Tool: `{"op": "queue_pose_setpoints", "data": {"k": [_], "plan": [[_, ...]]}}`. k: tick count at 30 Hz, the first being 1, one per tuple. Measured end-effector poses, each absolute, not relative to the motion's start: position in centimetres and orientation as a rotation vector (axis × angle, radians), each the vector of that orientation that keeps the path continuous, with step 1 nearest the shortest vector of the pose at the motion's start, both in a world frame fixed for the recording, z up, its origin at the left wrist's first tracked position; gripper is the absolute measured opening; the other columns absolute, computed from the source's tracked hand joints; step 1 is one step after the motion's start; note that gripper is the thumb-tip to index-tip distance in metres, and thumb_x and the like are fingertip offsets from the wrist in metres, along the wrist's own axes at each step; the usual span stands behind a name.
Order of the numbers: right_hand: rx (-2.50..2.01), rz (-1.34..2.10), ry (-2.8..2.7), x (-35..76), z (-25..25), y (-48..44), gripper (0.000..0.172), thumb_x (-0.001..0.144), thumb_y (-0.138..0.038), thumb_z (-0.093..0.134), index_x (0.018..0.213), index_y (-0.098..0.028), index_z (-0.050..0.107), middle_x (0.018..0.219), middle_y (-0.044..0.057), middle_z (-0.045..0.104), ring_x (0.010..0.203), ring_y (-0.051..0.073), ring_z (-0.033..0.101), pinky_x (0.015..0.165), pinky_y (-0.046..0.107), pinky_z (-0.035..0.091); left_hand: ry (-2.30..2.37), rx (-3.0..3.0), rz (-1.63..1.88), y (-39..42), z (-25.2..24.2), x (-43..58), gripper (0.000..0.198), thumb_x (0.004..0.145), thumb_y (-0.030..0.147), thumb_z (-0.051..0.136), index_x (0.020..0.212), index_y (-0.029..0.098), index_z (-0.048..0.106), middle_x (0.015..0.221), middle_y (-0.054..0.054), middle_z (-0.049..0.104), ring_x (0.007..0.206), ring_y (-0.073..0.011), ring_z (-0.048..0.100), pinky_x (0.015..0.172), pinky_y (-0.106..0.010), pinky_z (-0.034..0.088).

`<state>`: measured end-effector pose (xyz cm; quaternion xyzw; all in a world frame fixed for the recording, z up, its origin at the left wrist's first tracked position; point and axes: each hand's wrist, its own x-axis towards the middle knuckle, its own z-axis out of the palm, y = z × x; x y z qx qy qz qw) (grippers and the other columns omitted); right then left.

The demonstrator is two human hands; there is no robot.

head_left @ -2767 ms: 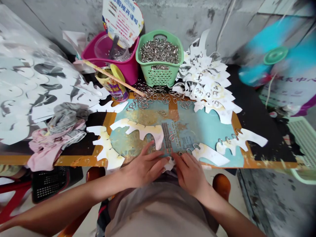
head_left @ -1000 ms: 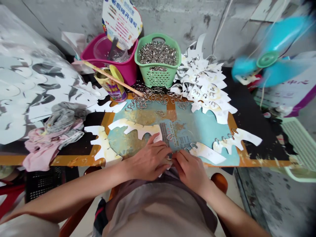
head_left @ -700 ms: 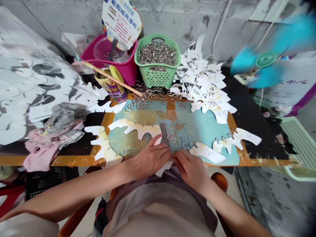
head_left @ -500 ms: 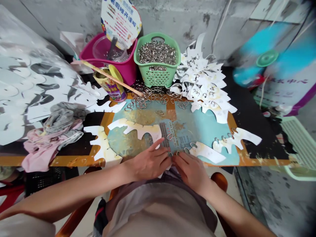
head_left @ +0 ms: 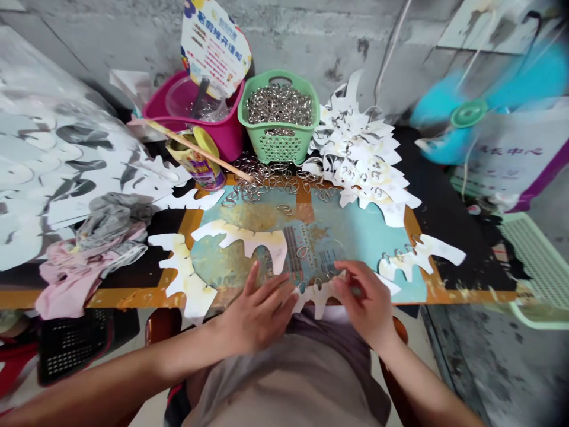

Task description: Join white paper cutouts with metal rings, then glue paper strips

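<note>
My right hand [head_left: 362, 295] pinches the right end of a white scalloped card cutout [head_left: 316, 296], which has small metal rings hooked along its edge. My left hand [head_left: 258, 302] lies just left of that cutout, fingers spread, holding nothing. Both hands are over the front edge of a stained teal board [head_left: 362, 255]. On it lie other cutouts [head_left: 242, 237] [head_left: 420, 255] and a lone ring [head_left: 302, 251]. Loose oval rings [head_left: 262, 185] spill along its far edge, below a green basket of rings [head_left: 279, 139]. A pile of ringed cutouts [head_left: 360, 160] stands at the back right.
A pink basin [head_left: 191, 118] and a printed can holding a wooden stick [head_left: 195, 166] stand at the back. Crumpled pink and grey cloths [head_left: 89, 255] lie left, beside large white sheets [head_left: 53, 160]. A blurred blue fan [head_left: 462, 112] runs at the right.
My hands have parted from their position together at the board's front edge. The right hand has moved right, taking the cutout's end with it, and the cutout now shows clearly between my hands.
</note>
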<state>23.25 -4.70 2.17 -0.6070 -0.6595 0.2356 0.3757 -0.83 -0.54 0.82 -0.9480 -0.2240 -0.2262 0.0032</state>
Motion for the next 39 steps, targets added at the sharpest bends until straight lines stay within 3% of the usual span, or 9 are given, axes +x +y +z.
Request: {"op": "queue_pose_setpoints", "data": {"k": [5, 14, 19, 23, 26, 30, 34, 36, 39], "plan": [[-1.521, 0.521, -2.12, 21.5, 2.3, -3.7, 0.015, 0.089, -0.021, 0.066, 0.103, -0.018, 0.062, 0.119, 0.013, 0.061, 0.115, 0.033, 0.047, 0.097, 0.051, 0.041, -0.845, -2.929, -0.746, -1.2, 0.6, -1.2, 0.035, 0.085, 0.02, 0.061, 0.12, 0.021, 0.066, 0.108, -0.009, 0.069, 0.119, -0.027, 0.058, 0.12, -0.065, 0.004], [-1.402, 0.977, -1.969, 21.9, 4.5, -3.0, 0.01, 0.093, -0.018, 0.057, 0.087, -0.022, 0.049, 0.085, 0.0, 0.058, 0.087, 0.018, 0.052, 0.081, 0.034, 0.042, -1.061, -3.115, -1.221, -1.1, 2.0, -1.8, 0.047, 0.083, 0.01, 0.056, 0.129, 0.02, 0.06, 0.13, -0.016, 0.055, 0.119, -0.0278, 0.057, 0.106, -0.055, 0.045], [-1.206, 1.458, -1.431, 22.0, 4.7, -2.6, 0.032, 0.093, -0.043, 0.056, 0.115, -0.024, 0.042, 0.104, 0.004, 0.057, 0.067, 0.011, 0.05, 0.061, 0.025, 0.044, -0.957, -2.797, -1.215, -0.8, 1.3, -1.7, 0.051, 0.077, 0.006, 0.062, 0.127, 0.02, 0.062, 0.119, -0.016, 0.055, 0.108, -0.0272, 0.059, 0.096, -0.053, 0.052], [-1.211, 1.585, -1.354, 21.7, 5.2, -2.0, 0.035, 0.093, -0.04, 0.06, 0.121, -0.025, 0.046, 0.102, 0.004, 0.064, 0.059, 0.008, 0.046, 0.057, 0.023, 0.04, -0.921, -2.64, -1.252, -0.7, 1.4, -1.9, 0.049, 0.075, 0.006, 0.064, 0.12, 0.024, 0.066, 0.114, -0.012, 0.051, 0.105, -0.0269, 0.057, 0.098, -0.056, 0.049], [-1.218, 1.538, -1.415, 21.6, 6.4, -1.9, 0.039, 0.091, -0.032, 0.063, 0.127, -0.025, 0.048, 0.084, -0.002, 0.063, 0.062, 0.009, 0.047, 0.059, 0.021, 0.04, -1.007, -2.862, -1.411, -0.7, 2.3, -2.3, 0.047, 0.086, 0.019, 0.057, 0.132, 0.028, 0.059, 0.127, -0.014, 0.047, 0.118, -0.0322, 0.052, 0.098, -0.058, 0.048], [-1.267, 1.321, -1.527, 21.8, 8.1, -2.4, 0.044, 0.092, -0.025, 0.06, 0.134, -0.029, 0.045, 0.09, -0.001, 0.063, 0.058, 0.007, 0.047, 0.054, 0.019, 0.04, -1.452, -3.045, -1.953, 0.1, 4.8, -2.2, 0.064, 0.097, 0.054, 0.039, 0.153, 0.023, 0.029, 0.135, -0.02, 0.048, 0.111, -0.031, 0.057, 0.092, -0.053, 0.051], [-1.239, 1.181, -1.674, 21.7, 8.9, -2.9, 0.045, 0.094, -0.021, 0.055, 0.137, -0.031, 0.044, 0.092, -0.001, 0.059, 0.055, 0.007, 0.046, 0.053, 0.02, 0.041, -1.565, -3.509, -1.461, 1.4, 7.5, -1.0, 0.042, 0.089, 0.056, 0.06, 0.103, 0.016, 0.062, 0.093, -0.008, 0.062, 0.084, -0.0194, 0.058, 0.074, -0.032, 0.05], [-1.19, 1.153, -1.724, 21.7, 9.1, -3.1, 0.046, 0.095, -0.02, 0.053, 0.139, -0.032, 0.043, 0.092, 0.0, 0.057, 0.061, 0.009, 0.049, 0.058, 0.022, 0.043, -1.611, -3.675, -1.193, 1.7, 8.3, -0.3, 0.038, 0.096, 0.047, 0.052, 0.075, 0.016, 0.056, 0.069, 0.001, 0.051, 0.064, -0.0115, 0.047, 0.059, -0.024, 0.04], [-1.021, 1.311, -1.631, 21.6, 9.1, -3.2, 0.046, 0.097, -0.025, 0.052, 0.14, -0.034, 0.038, 0.091, 0.0, 0.054, 0.069, 0.012, 0.051, 0.063, 0.025, 0.045, -1.479, -3.886, -1.287, 1.7, 8.3, 0.4, 0.046, 0.1, 0.049, 0.042, 0.067, 0.017, 0.047, 0.063, 0.003, 0.041, 0.058, -0.0092, 0.038, 0.053, -0.023, 0.032]]}}
